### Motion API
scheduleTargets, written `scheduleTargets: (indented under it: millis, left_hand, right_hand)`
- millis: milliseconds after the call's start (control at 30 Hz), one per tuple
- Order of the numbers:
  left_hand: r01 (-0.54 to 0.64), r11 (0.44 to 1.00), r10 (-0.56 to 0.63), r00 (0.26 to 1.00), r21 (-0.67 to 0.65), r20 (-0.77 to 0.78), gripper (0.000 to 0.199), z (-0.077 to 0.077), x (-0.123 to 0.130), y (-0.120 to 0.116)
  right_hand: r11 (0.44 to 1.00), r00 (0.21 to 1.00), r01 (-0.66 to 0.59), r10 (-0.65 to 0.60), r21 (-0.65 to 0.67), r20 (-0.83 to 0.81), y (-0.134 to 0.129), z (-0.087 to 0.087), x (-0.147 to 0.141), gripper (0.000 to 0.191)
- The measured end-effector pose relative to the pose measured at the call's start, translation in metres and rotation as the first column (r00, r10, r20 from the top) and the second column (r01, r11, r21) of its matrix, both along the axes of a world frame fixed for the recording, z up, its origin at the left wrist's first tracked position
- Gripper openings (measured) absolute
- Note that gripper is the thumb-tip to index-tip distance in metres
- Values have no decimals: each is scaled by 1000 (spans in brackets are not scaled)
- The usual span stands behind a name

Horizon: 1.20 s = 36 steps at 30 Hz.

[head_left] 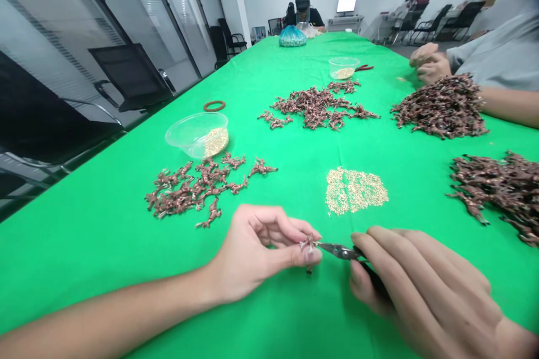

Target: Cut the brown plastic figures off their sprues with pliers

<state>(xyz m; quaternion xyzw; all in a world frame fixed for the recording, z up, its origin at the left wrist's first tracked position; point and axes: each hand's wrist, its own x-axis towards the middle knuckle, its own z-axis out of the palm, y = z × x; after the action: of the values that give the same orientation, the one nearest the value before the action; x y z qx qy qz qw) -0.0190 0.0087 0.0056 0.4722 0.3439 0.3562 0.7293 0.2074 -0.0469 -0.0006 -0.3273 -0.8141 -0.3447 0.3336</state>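
Narrow left-hand grip [256,252] pinching a small copper sprig [309,247] above the green bench [96,247]; right-hand grip [425,291] closed around black-handled needle-nose pliers [339,251], tips at the sprig; loose copper sprigs [189,188] and gold granules [356,190] just beyond.

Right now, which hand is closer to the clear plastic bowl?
Left: the left hand is below and right of the clear plastic bowl; the right hand is much farther right.

On the table [96,235], a bowl [196,134] stood behind a pile of sprigs [189,188]. Right of it lay a patch of grains [356,192], with larger piles [501,196] further right. The left hand [256,252] and right hand [421,291] were before the grains, pliers [339,251] in the right.
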Motion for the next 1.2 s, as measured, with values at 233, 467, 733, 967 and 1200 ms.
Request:
scheduleTargets:
  millis: [233, 467, 733, 967, 1200]
  left_hand:
    - [15, 1000, -15, 1000, 5, 13, 18, -2, -1, -1]
    - [-15, 975, 25, 999, 223, -42, 13, -3, -1, -1]
    - [-21, 943, 70, 988, 332, -138, 12, -3, -2, -4]
    - [-52, 982, 74, 990, 180, -117, 17, -3, 0, -1]
    - [-14, 1000, 14, 1000, 18, -11, 19, -3, 0, -1]
  right_hand:
    - [1000, 1000, 12, -12, -6, -28, -2, -4, -2, 14]
    - [820, 906, -112, -148, -562, -396, -5, -1, -14, 18]
    - [183, 763, -377, -494, -908, -416, -4, 8, -14, 51]
    - [961, 970, -32, -37, -276, -241, 7, -1, 3, 13]
    - [998, 999, -16, 14, -55, -45, 5, -6, 7, 15]
